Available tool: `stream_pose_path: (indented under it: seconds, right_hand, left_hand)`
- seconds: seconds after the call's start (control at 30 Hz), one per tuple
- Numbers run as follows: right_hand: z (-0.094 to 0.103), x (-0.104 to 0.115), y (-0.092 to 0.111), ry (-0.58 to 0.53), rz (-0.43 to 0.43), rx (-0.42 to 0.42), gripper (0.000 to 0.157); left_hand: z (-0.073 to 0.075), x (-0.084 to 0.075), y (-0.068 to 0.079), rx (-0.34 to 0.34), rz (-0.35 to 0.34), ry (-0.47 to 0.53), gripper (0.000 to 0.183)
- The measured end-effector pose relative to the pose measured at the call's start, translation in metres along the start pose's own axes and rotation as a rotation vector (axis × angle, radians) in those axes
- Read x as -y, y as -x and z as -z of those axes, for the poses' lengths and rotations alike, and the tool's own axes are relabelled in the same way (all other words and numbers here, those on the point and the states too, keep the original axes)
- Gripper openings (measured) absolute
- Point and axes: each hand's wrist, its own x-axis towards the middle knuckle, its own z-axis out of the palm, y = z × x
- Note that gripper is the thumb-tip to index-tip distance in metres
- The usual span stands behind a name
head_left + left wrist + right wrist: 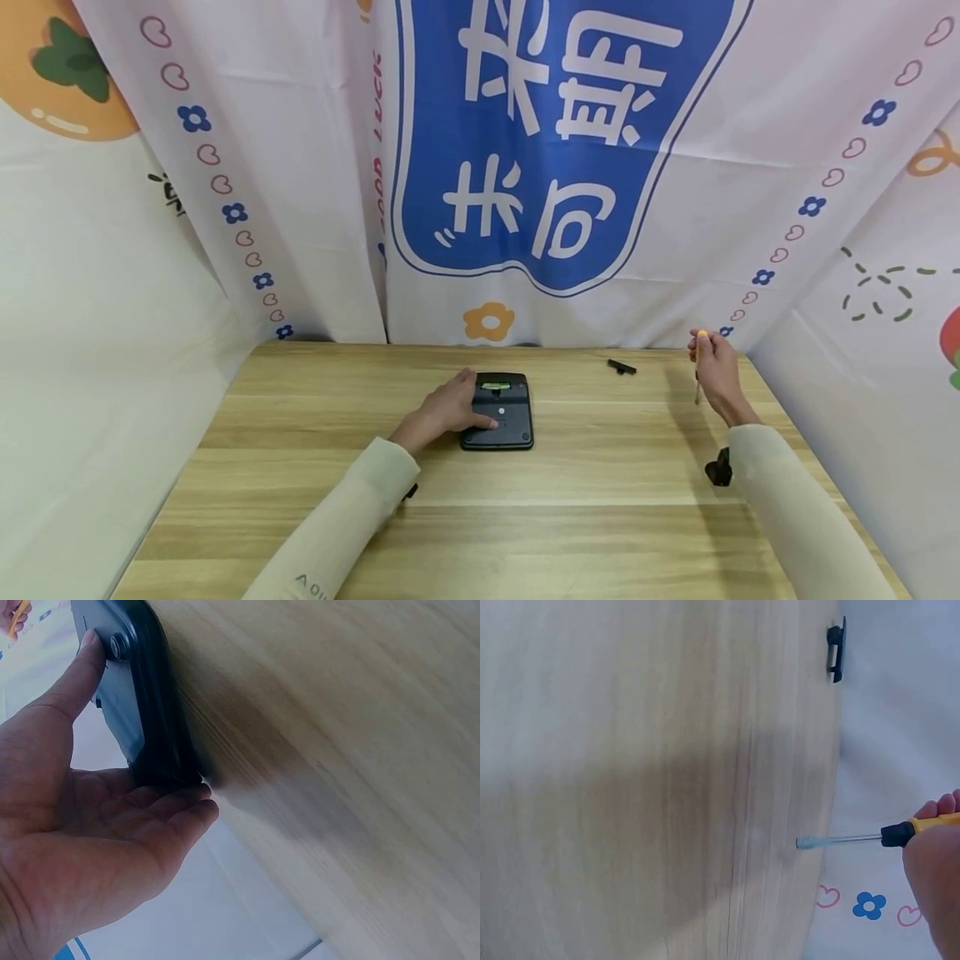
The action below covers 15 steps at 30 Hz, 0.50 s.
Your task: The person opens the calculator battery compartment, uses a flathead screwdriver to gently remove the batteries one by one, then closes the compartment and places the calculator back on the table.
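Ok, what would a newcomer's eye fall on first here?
Most likely the big blue lettered panel on the curtain behind the table. Next, the dark device near the table's middle, gripped by the left hand, a green battery exposed near its far end. Then the yellow-handled screwdriver in the right hand, by the table's back right corner.

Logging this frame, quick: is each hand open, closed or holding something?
Left hand: holding the black device at its edge.
Right hand: holding the yellow-handled screwdriver.

Wood-grain tabletop [585, 517]; white printed curtain [315, 175] behind, blue panel [536, 158] with white characters; pale walls [97, 275] either side.
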Motion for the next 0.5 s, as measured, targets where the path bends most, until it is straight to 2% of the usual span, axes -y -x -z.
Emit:
stream_pose_path:
  seconds: [0.1, 0.23, 0.4, 0.5]
  right_hand:
    - [0.001, 0.000, -0.002, -0.129, -0.062, -0.018, 0.038]
    - [-0.001, 0.003, -0.004, -0.394, -0.153, -0.053, 0.025]
    - [-0.005, 0.015, -0.002, -0.769, -0.229, -0.085, 0.024]
    - [-0.007, 0.021, 0.000, -0.928, -0.246, -0.074, 0.027]
  left_hand:
    - [-0.001, 0.000, 0.000, 0.002, 0.001, 0.002, 0.107]
    - [-0.001, 0.000, 0.000, 0.000, 0.003, 0.003, 0.107]
    - [-0.001, 0.000, -0.001, -0.002, 0.003, 0.003, 0.107]
    - [-0.001, 0.000, -0.001, -0.003, 0.002, 0.003, 0.107]
